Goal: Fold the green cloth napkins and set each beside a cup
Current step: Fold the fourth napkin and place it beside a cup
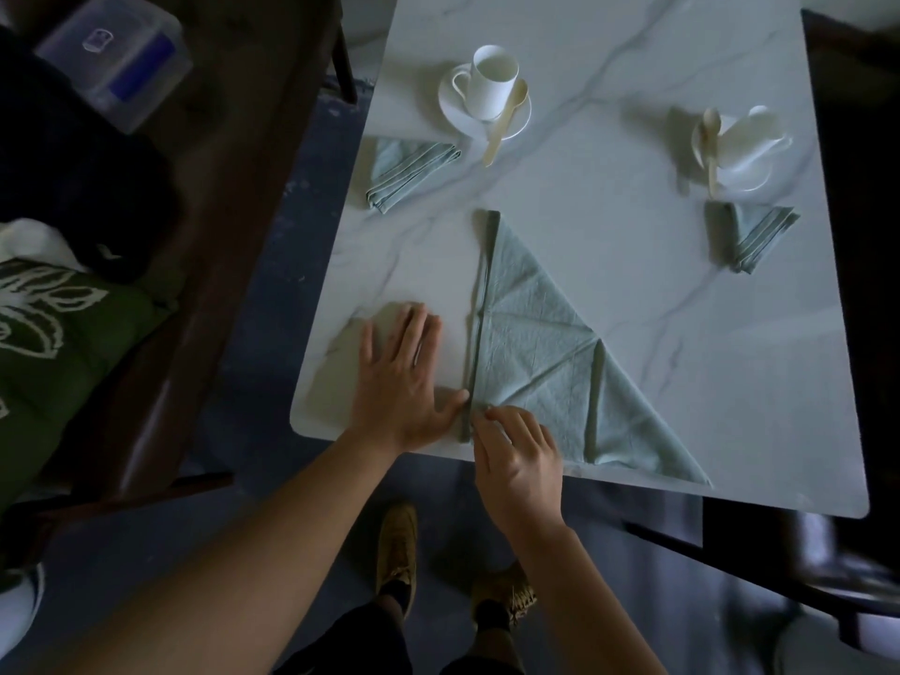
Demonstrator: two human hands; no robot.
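Note:
A pale green napkin (550, 353) lies on the white marble table (609, 65) near its front edge, folded into a large triangle. My left hand (404, 377) lies flat on the table just left of the napkin's straight edge, thumb touching that edge. My right hand (516, 450) pinches the napkin's near left corner with curled fingers. Two folded green napkins sit further back: one (409, 170) beside the left cup (492, 82) on its saucer, one (752, 236) beside the right cup (745, 138).
Each saucer carries a pale spoon (504, 124). A dark bench on the left holds a green patterned cushion (53, 333) and a clear plastic box (117, 56). A dark chair (852, 114) stands at the table's right. My feet stand on the dark floor below the table edge.

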